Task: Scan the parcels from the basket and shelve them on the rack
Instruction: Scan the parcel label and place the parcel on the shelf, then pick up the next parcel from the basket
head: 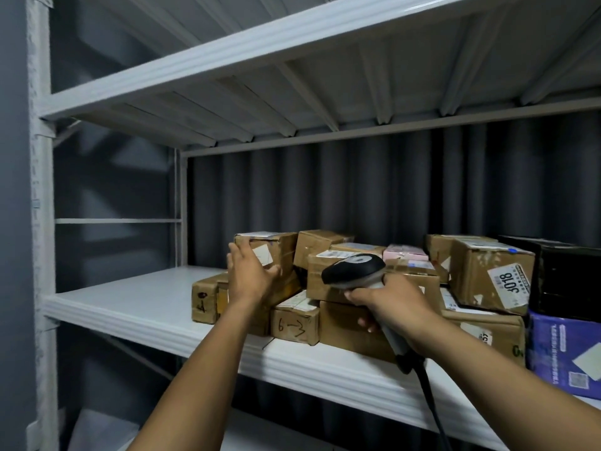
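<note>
Several brown cardboard parcels are piled on the middle shelf (136,297) of a white metal rack. My left hand (248,276) rests against the front of the top-left parcel (276,252), fingers spread over its left edge and thumb out to the right. My right hand (387,302) grips the handle of a black and grey barcode scanner (354,268). The scanner's head hangs in front of a parcel with a white label (320,275). Its cable drops down past the shelf edge. The basket is out of sight.
A parcel marked "6-3" (294,323) sits at the shelf's front edge. At the right stand a box labelled "3018" (494,275), a black box (566,275) and a purple package (562,349). The shelf's left part is bare. Another shelf (227,56) runs above.
</note>
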A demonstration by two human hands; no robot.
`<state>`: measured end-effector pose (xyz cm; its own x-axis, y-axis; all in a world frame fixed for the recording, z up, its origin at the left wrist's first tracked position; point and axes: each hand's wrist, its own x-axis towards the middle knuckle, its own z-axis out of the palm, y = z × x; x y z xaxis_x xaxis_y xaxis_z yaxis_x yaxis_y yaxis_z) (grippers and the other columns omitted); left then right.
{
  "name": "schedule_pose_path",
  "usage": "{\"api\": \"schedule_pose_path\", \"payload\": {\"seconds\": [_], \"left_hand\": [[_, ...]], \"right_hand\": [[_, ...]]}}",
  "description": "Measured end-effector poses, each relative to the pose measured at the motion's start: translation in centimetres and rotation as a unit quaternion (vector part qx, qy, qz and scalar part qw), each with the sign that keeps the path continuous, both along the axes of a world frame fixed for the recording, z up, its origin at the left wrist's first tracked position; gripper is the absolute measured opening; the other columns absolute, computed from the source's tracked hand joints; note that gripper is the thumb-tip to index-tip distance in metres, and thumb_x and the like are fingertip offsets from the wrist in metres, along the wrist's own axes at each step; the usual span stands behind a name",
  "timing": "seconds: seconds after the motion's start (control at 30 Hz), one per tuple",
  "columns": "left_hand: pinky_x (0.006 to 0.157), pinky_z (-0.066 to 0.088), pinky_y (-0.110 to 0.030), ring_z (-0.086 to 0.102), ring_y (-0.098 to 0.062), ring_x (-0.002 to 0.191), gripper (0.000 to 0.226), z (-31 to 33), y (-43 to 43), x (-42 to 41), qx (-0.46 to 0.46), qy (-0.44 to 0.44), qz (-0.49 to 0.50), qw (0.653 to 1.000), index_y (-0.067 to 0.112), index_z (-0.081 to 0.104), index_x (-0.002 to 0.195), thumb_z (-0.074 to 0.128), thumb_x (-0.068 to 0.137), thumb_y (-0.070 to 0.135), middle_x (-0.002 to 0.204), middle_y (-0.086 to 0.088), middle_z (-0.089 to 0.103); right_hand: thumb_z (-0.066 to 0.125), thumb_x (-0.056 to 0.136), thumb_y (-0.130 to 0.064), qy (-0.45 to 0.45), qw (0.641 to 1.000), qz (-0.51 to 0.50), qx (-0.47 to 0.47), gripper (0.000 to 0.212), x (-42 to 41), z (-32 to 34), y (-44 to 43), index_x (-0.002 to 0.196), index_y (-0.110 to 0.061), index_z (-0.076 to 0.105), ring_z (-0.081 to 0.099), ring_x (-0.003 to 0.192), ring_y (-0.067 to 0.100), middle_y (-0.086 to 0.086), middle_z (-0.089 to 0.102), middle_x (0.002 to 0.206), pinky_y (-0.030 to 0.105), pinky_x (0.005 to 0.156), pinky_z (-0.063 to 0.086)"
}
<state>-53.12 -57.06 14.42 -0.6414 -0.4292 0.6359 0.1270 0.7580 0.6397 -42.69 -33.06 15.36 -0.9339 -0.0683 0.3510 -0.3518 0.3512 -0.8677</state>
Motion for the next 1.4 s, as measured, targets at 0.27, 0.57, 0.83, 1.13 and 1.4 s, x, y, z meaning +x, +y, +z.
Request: {"api": "schedule_pose_path", "payload": {"seconds": [0.27, 0.57, 0.83, 1.13, 1.4], "left_hand": [[0.116, 0.030, -0.043, 0.023, -0.034, 0.143, 0.089, 0.2, 0.5, -0.1, -0.075, -0.081, -0.003, 0.994, 0.011, 0.011, 0.154, 0.064, 0.089, 0.039, 0.161, -0.010, 0.002], [0.112, 0.031, -0.041, 0.028, -0.036, 0.139, 0.063, 1.5, 2.3, 7.9, -0.129, -0.108, -0.022, 0.985, 0.019, 0.034, 0.147, 0.060, 0.091, 0.032, 0.159, -0.013, 0.010], [0.108, 0.037, -0.042, 0.038, -0.033, 0.133, 0.055, -3.5, 7.9, 17.5, -0.157, -0.099, -0.096, 0.978, 0.020, 0.045, 0.141, 0.060, 0.088, 0.027, 0.154, -0.009, 0.024], [0.109, 0.035, -0.041, 0.033, -0.033, 0.136, 0.056, -17.0, 12.9, 25.7, -0.193, -0.221, -0.126, 0.948, 0.017, 0.044, 0.142, 0.060, 0.090, 0.027, 0.154, -0.011, 0.026], [0.105, 0.037, -0.040, 0.034, -0.031, 0.135, 0.054, -28.8, 17.2, 32.3, -0.222, -0.321, -0.155, 0.907, 0.016, 0.042, 0.143, 0.057, 0.092, 0.028, 0.152, -0.011, 0.030]], "right_hand": [[0.073, 0.083, -0.020, -0.013, 1.000, -0.006, 0.027, 0.016, -0.1, 0.4, 0.5, 0.095, -0.011, 0.067, 0.066, 0.055, 0.016, 0.010, 0.073, 0.084, 0.027, 0.050, 0.050], [0.072, 0.082, -0.013, -0.001, 1.000, -0.019, -0.012, 0.009, 4.8, 0.7, 2.6, 0.081, -0.006, 0.067, 0.062, 0.054, 0.025, 0.014, 0.068, 0.066, 0.030, 0.049, 0.049], [0.070, 0.079, -0.016, -0.015, 0.998, -0.046, 0.043, 0.017, 11.8, -3.1, 6.4, 0.091, -0.005, 0.068, 0.068, 0.053, 0.021, 0.012, 0.072, 0.069, 0.027, 0.050, 0.051], [0.071, 0.079, -0.019, -0.080, 0.987, -0.089, 0.110, 0.014, 21.0, -13.3, 11.7, 0.085, -0.007, 0.070, 0.065, 0.051, 0.017, 0.007, 0.070, 0.063, 0.019, 0.047, 0.051], [0.068, 0.079, -0.022, -0.151, 0.965, -0.085, 0.197, 0.016, 28.7, -25.5, 17.3, 0.091, -0.011, 0.067, 0.069, 0.058, 0.013, 0.002, 0.069, 0.070, 0.030, 0.059, 0.058]]}}
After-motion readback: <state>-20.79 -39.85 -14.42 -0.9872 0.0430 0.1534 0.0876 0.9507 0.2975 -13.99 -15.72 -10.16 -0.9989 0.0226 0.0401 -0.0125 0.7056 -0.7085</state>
